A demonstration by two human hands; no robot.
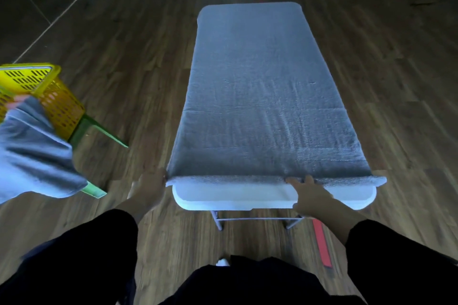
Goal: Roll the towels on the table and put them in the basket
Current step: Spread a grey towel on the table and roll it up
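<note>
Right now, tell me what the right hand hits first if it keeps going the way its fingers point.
The towel: the right hand's fingertips already sit at its rolled near edge, pointing along the table.

My left hand (148,187) is stretched forward and low, with the back of it toward me and the fingers closed in a pinch at their tips. My right hand (308,193) is also forward, palm down, the fingers (293,182) spread and pointing ahead, the thumb out to the side. Both wrists are bare, and both forearms are in black sleeves (396,255).
</note>
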